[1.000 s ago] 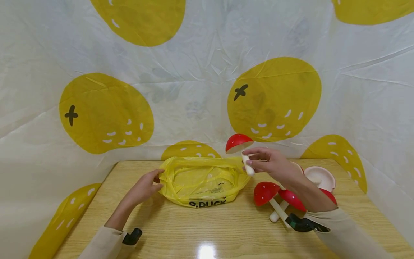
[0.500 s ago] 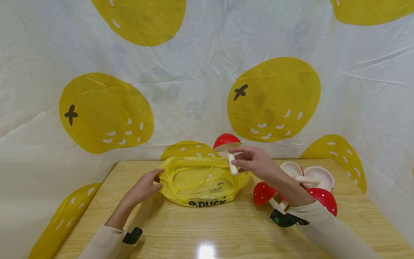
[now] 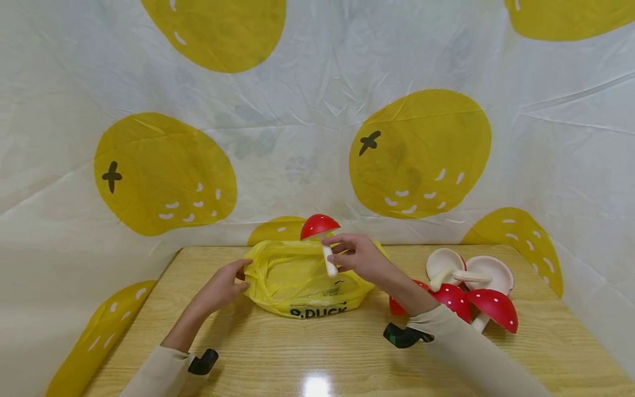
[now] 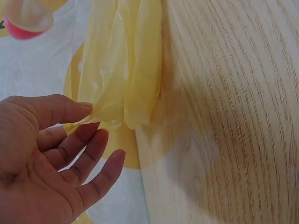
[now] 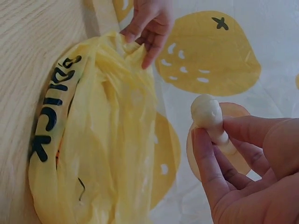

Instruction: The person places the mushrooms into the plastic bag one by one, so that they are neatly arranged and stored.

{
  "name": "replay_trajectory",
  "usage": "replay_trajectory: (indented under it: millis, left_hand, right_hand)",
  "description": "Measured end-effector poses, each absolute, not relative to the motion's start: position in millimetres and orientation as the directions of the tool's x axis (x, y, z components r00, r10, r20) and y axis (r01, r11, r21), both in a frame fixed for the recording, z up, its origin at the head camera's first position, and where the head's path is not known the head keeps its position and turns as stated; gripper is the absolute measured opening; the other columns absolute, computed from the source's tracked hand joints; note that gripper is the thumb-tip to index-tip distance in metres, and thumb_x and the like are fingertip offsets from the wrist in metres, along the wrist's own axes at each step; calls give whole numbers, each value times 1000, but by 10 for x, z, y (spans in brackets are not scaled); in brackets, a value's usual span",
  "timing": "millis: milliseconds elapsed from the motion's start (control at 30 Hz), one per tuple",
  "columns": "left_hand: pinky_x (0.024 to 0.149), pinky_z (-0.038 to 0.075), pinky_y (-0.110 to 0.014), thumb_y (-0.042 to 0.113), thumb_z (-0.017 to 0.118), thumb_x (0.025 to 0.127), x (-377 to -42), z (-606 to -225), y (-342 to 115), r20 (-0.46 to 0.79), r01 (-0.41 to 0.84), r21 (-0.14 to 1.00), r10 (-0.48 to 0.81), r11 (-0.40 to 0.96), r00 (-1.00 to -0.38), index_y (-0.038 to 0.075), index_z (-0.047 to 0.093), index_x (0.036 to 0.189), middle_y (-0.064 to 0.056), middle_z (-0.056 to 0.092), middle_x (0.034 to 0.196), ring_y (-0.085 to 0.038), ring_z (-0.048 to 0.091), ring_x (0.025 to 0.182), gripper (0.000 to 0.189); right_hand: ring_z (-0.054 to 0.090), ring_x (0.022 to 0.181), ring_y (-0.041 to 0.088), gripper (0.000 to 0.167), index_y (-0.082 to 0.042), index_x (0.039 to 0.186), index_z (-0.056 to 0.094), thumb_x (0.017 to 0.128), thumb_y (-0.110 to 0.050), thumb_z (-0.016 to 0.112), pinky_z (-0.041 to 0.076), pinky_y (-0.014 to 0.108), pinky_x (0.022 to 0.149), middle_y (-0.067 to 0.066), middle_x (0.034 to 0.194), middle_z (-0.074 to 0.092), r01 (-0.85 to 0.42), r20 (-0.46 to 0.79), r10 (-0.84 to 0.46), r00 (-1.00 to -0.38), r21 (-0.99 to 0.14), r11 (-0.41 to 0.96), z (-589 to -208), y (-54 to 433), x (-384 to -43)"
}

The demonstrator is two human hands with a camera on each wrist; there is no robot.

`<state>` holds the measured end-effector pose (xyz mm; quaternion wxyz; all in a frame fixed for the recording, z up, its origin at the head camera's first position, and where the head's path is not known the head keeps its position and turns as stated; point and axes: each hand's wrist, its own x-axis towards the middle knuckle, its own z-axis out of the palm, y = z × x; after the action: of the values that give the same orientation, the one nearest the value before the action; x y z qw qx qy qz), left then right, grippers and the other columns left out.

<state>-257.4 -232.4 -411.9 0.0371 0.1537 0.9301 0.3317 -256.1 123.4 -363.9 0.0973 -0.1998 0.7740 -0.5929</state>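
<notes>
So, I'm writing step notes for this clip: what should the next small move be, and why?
Probably lower the red-capped mushroom into the yellow bag: the right hand pinches it by its stem, seemingly above the bag, whose top gapes open, and the left hand pinches the bag's edge, which should help steady it.

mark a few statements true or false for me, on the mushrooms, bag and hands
The right hand pinches a red-capped toy mushroom by its stem. True.
The left hand holds a second mushroom. False: it pinches the edge of the yellow plastic bag.
The bag's large lettering is red. False: it is black.
Several other mushrooms lie on the wooden table, right of the bag. True.
Each of those shows only its red top. False: two show pale undersides.
</notes>
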Motion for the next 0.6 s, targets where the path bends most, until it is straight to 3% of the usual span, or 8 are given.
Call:
replay_trajectory:
  millis: [600]
  left_hand:
    - [78,56,-35,-2,65,95,-2586,-4154,-2306,34,250,624,295,740,-955,-8,46,146,-21,63,120,-35,61,112,55]
  right_hand:
    - [69,94,23,34,-6,130,66,97,-3,66,59,50,85,21,113,68,-171,83,-446,-891,-972,160,-3908,725,-2714]
